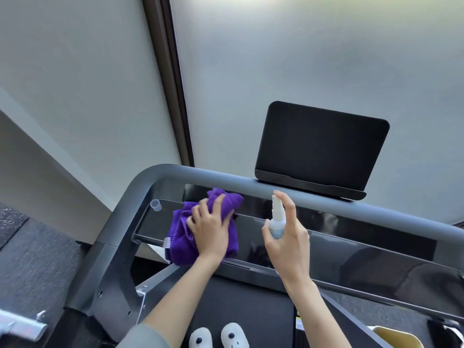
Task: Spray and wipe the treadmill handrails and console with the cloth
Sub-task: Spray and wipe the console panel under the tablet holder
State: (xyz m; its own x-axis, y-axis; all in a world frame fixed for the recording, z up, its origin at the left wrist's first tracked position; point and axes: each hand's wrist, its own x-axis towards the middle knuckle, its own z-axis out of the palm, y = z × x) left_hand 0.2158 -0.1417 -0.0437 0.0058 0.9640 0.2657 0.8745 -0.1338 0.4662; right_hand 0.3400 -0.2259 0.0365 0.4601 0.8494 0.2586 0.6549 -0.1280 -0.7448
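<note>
On the glossy black console (326, 237), the left hand (211, 232) presses flat a soft, limp purple cloth (180, 237), best bunched in the palm, while the right hand (288, 237) grasps a light, slim spray bottle (277, 219) by its body.

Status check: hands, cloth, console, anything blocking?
Left hand presses purple cloth on console. Right hand grips spray bottle, nozzle toward console. Small clear cap sits left of cloth.

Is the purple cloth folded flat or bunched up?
Bunched up: the purple cloth shows loose crumpled folds under the left hand, pressed on the console.
</note>
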